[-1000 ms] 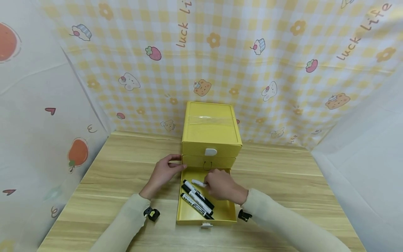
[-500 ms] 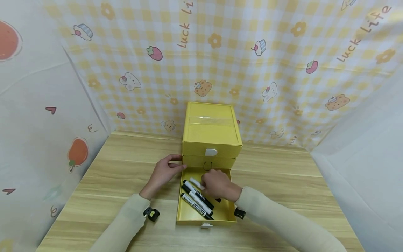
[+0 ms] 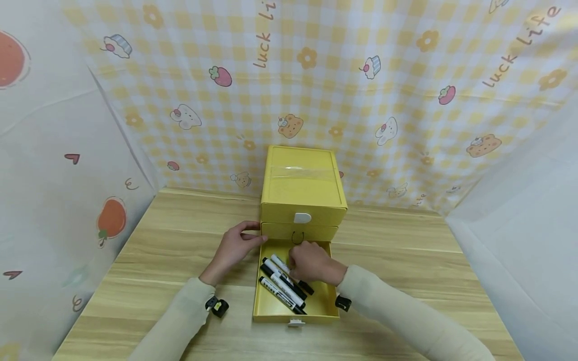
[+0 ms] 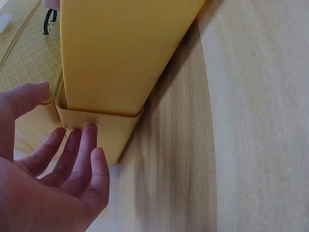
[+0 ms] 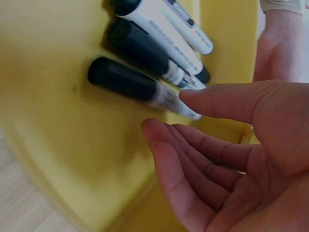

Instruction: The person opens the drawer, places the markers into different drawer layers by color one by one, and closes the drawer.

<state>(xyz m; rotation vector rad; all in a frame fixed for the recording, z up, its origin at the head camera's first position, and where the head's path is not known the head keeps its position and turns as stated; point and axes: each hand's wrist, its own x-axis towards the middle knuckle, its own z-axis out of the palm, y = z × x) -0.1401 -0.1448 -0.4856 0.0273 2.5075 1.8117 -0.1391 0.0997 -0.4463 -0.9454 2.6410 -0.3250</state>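
Note:
A yellow drawer [image 3: 322, 307] is pulled out of a small yellow cabinet [image 3: 300, 188], with several black-and-white markers lying side by side in it. Over the drawer's back part is my right hand [image 3: 311, 263]. In the right wrist view, its thumb is at the white end of the nearest marker [image 5: 123, 79], while the other fingers bend apart from the thumb, a gap between them. My left hand [image 3: 234, 248] rests at the cabinet's left side; in the left wrist view its fingertips [image 4: 89, 129] touch the lower casing and the thumb lies at the front.
Another drawer front with a white tab [image 3: 302, 217] sits above, and a black loop [image 3: 297, 237] shows on the front below it. The cabinet stands on a wooden table [image 3: 397, 245] before a checked curtain [image 3: 316, 90].
My right hand has shifted left with the marker, which now lies alongside the others. Its fingers appear to have let go. The left hand has stayed put.

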